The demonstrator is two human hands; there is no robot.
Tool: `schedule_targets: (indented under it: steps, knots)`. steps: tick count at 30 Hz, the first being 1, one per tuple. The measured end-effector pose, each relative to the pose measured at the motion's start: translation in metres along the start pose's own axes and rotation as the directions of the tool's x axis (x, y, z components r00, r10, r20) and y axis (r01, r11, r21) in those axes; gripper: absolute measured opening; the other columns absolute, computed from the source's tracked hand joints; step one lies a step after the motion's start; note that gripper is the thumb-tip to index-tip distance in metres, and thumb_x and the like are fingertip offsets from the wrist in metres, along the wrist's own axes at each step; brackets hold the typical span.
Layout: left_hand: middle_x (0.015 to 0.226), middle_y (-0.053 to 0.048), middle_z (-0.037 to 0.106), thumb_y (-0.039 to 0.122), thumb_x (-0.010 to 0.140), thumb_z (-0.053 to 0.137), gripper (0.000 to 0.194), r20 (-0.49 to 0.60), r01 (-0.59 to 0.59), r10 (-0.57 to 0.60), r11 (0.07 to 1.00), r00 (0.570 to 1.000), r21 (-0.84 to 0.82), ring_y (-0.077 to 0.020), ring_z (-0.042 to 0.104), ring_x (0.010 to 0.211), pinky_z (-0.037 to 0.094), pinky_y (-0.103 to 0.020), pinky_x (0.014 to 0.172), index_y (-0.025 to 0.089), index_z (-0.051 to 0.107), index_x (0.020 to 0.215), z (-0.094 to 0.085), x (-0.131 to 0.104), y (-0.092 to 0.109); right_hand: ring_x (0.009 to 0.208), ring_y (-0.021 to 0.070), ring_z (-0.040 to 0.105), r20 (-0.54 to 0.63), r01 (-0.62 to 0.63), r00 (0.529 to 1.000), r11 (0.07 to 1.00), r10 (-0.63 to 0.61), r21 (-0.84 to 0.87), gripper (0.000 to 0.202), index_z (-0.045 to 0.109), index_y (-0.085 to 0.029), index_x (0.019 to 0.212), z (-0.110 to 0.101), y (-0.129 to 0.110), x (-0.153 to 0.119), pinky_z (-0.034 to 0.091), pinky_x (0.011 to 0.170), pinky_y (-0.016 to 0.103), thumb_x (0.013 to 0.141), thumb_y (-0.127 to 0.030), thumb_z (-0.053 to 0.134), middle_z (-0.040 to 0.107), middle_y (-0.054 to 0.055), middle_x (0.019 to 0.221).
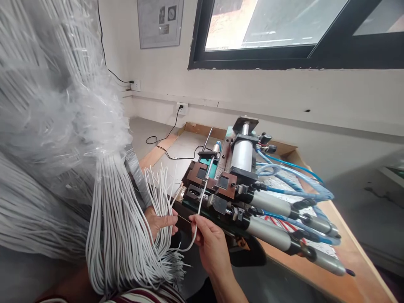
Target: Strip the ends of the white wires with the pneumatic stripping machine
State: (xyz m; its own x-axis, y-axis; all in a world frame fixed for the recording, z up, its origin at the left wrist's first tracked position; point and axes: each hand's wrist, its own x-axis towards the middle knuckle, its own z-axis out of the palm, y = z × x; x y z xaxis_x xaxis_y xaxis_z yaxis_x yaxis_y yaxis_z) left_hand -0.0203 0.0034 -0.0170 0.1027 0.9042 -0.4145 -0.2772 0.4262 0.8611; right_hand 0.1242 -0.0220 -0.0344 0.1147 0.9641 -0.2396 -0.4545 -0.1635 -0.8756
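Cable bundle point(115, 223), mostly left of the grips. Left hand point(158, 222): closed round cable ends point(158, 191). Right hand point(212, 242): pinching one white cable point(201, 202), leading into the machine point(242, 155) ahead; apparently feeding, next needing steadiness.

The left hand point(155, 222) is gripping a cluster of white cables point(159, 191) while the right hand point(212, 244) is pinching a single cable point(201, 203), which is running up to the machine point(242, 155) on the wooden counter point(293, 268). Beside the cluster, a larger, partly plastic-wrapped bundle point(112, 210) is draping down.
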Motion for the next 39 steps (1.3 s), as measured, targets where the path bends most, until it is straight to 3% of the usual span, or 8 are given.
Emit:
schedule_targets:
  steps: [8, 11, 15, 18, 26, 33, 39]
  knots:
    - [0.034, 0.007, 0.053, 0.024, 0.045, 0.075, 0.024, 0.004, -0.140, 0.140, 0.990, 0.990, 0.020, -0.0079, 0.048, 0.031, 0.033, -0.016, 0.031, 0.015, 0.057, 0.058, -0.002, 0.001, -0.001, 0.047, 0.0077, 0.033, 0.040, 0.004, 0.999, 1.000, -0.003, -0.027, 0.032, 0.068, -0.014, 0.078, 0.003, 0.000, 0.006, 0.023, 0.044, 0.022, 0.067, -0.044, 0.066, 0.047, -0.002, 0.055]
    - [0.033, 0.006, 0.052, 0.022, 0.043, 0.074, 0.021, 0.044, -0.126, 0.123, 0.991, 0.991, 0.055, -0.0075, 0.045, 0.028, 0.030, -0.017, 0.030, 0.014, 0.059, 0.055, 0.000, -0.002, 0.001, 0.047, 0.0085, 0.031, 0.091, 0.033, 0.995, 0.999, -0.033, 0.001, 0.033, 0.067, -0.014, 0.081, 0.004, -0.003, 0.007, 0.025, 0.046, 0.023, 0.071, -0.045, 0.063, 0.038, -0.005, 0.048]
    - [0.028, 0.004, 0.050, 0.018, 0.040, 0.074, 0.016, 0.121, -0.076, 0.062, 0.991, 0.991, 0.114, -0.0084, 0.043, 0.025, 0.030, -0.018, 0.029, 0.012, 0.061, 0.047, 0.003, -0.004, 0.002, 0.045, 0.0072, 0.022, 0.210, 0.055, 0.976, 0.998, -0.051, -0.017, 0.030, 0.062, -0.015, 0.061, 0.009, -0.008, 0.004, 0.020, 0.043, 0.022, 0.070, -0.043, 0.064, 0.030, -0.007, 0.044]
    - [0.031, 0.002, 0.054, 0.021, 0.042, 0.074, 0.015, 0.127, -0.060, 0.045, 0.992, 0.991, 0.114, -0.0095, 0.046, 0.029, 0.032, -0.019, 0.031, 0.012, 0.063, 0.048, 0.003, -0.003, 0.000, 0.045, 0.0069, 0.026, 0.148, 0.115, 0.984, 0.990, -0.102, -0.080, 0.030, 0.057, -0.015, 0.055, 0.011, -0.005, 0.000, 0.020, 0.043, 0.022, 0.069, -0.040, 0.066, 0.037, -0.005, 0.048]
    - [0.042, 0.003, 0.060, 0.030, 0.043, 0.075, 0.026, 0.003, -0.037, 0.037, 0.999, 0.999, 0.005, -0.0113, 0.056, 0.042, 0.043, -0.022, 0.045, 0.014, 0.060, 0.057, 0.003, 0.000, -0.003, 0.048, 0.0084, 0.038, -0.011, 0.118, 0.993, 0.993, -0.118, 0.000, 0.022, 0.064, -0.016, 0.074, 0.002, 0.012, -0.003, 0.029, 0.045, 0.021, 0.070, -0.038, 0.066, 0.053, -0.001, 0.055]
    - [0.046, 0.004, 0.059, 0.034, 0.046, 0.076, 0.034, -0.073, 0.016, -0.020, 0.999, 0.997, -0.049, -0.0123, 0.059, 0.046, 0.046, -0.024, 0.047, 0.014, 0.059, 0.067, 0.002, 0.004, -0.001, 0.045, 0.0082, 0.037, -0.008, 0.004, 1.000, 0.997, -0.005, -0.083, 0.026, 0.065, -0.014, 0.068, -0.009, 0.026, -0.026, 0.028, 0.044, 0.022, 0.067, -0.040, 0.068, 0.053, 0.000, 0.052]
    - [0.047, 0.004, 0.060, 0.035, 0.046, 0.076, 0.035, -0.077, 0.040, -0.044, 0.998, 0.996, -0.049, -0.0127, 0.059, 0.046, 0.046, -0.023, 0.047, 0.014, 0.060, 0.068, 0.004, 0.002, 0.002, 0.042, 0.0066, 0.032, 0.003, -0.048, 0.999, 0.997, 0.048, -0.062, 0.028, 0.060, -0.014, 0.057, -0.008, 0.019, -0.034, 0.022, 0.043, 0.022, 0.066, -0.039, 0.069, 0.048, -0.002, 0.048]
